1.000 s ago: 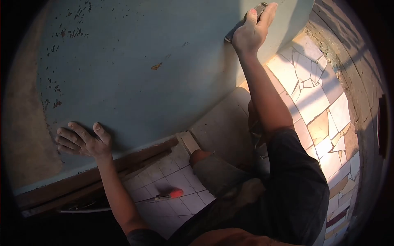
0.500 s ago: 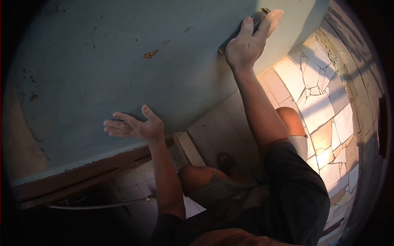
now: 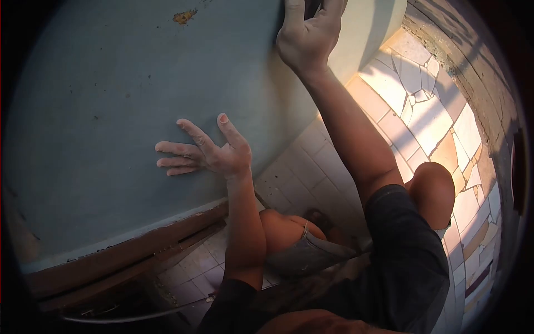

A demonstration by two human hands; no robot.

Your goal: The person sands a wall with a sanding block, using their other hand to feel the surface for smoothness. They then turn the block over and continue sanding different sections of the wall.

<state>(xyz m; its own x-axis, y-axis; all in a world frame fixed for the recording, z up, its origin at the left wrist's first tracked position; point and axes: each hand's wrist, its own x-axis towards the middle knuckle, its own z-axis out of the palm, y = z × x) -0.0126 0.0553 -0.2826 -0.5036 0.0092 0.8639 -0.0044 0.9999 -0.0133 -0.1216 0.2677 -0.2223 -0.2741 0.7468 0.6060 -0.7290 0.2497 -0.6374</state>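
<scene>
My right hand (image 3: 309, 42) is at the top edge of the view, wrapped round a dark sanding block (image 3: 311, 8) against the grey-blue wall (image 3: 128, 72). Its fingertips and much of the block are cut off by the frame. Whitish dust coats the hand. Lower and to the left, my left hand (image 3: 222, 155) has its fingers spread wide and holds nothing. It is close over the wall surface, palm side towards the wall, with pale dust on the fingers.
A chipped patch (image 3: 184, 16) marks the wall at upper left. Brown wooden trim (image 3: 128, 247) runs along its lower edge. Floor tiles (image 3: 303, 170) lie below, with sunlit broken-tile paving (image 3: 423, 125) to the right. My bent knees are near the wall.
My right hand with the sanding block has moved up in the view, partly out of frame. The left hand has shifted up and right, fingers spread wider. The view of the wall has shifted too.
</scene>
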